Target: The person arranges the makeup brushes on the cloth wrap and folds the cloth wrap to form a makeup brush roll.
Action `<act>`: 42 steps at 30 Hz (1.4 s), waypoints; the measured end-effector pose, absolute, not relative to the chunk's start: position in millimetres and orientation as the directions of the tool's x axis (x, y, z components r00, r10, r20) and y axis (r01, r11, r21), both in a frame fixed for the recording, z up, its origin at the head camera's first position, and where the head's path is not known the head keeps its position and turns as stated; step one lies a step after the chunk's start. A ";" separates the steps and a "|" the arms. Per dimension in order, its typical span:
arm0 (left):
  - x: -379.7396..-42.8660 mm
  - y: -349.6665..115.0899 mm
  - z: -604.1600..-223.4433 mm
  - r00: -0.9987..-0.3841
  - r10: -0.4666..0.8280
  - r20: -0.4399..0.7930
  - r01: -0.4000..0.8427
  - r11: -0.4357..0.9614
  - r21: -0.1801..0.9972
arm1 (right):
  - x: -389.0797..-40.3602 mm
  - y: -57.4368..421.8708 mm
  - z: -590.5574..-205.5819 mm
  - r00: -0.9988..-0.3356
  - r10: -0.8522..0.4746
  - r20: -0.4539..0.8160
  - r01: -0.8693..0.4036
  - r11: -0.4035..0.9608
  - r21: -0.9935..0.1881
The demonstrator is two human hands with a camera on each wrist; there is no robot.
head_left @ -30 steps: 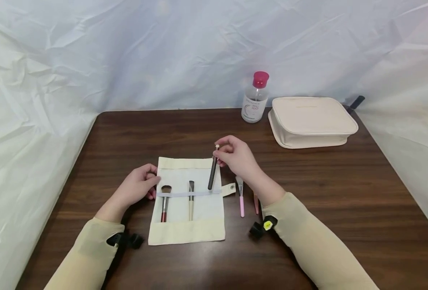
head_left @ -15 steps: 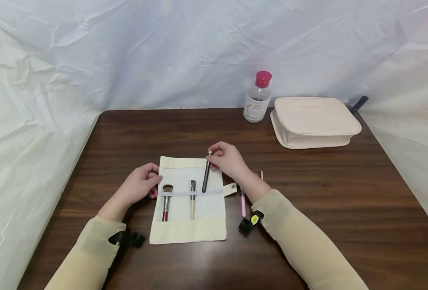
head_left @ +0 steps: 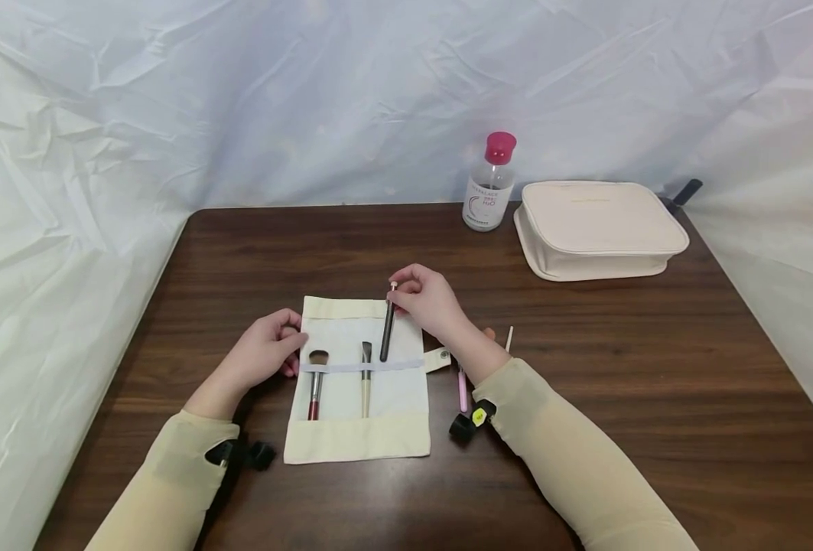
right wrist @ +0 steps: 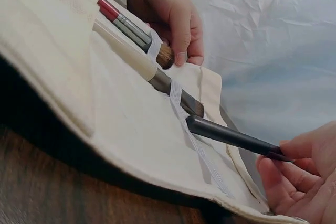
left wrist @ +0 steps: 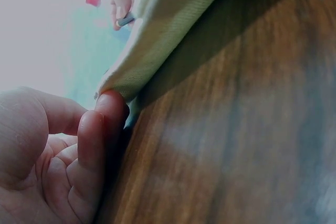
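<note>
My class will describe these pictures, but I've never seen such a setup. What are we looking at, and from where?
There is no robot, just a person's two bare hands. One camera, worn on the head, looks down over the brown table; the left-wrist camera and right-wrist camera show each hand's work. The left hand holds the edge of a cream cloth brush roll. The right hand pinches a slim black handle, probably a makeup brush, over it. A red-handled brush and a pale-handled brush are tucked under the roll's elastic band. A pink-handled brush lies to the right, partly hidden by the right forearm. Toward the back are a red-capped bottle and a cream pouch.
</note>
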State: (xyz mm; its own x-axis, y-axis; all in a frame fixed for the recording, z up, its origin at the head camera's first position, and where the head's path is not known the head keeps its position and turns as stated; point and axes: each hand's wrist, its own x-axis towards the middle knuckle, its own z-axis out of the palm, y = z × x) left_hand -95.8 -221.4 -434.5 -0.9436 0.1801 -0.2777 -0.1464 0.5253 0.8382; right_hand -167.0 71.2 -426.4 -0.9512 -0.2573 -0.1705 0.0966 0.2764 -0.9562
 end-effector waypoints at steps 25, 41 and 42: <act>-93.8 -218.6 -431.4 -0.941 0.173 -0.292 -0.165 0.517 0.840 | -158.9 73.7 -421.8 -0.938 -0.345 0.003 -0.089 0.234 -0.968; -92.4 -216.9 -432.1 -0.943 0.179 -0.279 -0.154 0.508 0.847 | -155.2 55.3 -411.2 -0.966 -0.259 0.010 -0.045 0.132 -0.990; -92.6 -216.3 -431.7 -0.944 0.182 -0.276 -0.150 0.508 0.848 | -157.1 58.7 -410.1 -0.967 -0.253 0.005 -0.037 0.123 -0.992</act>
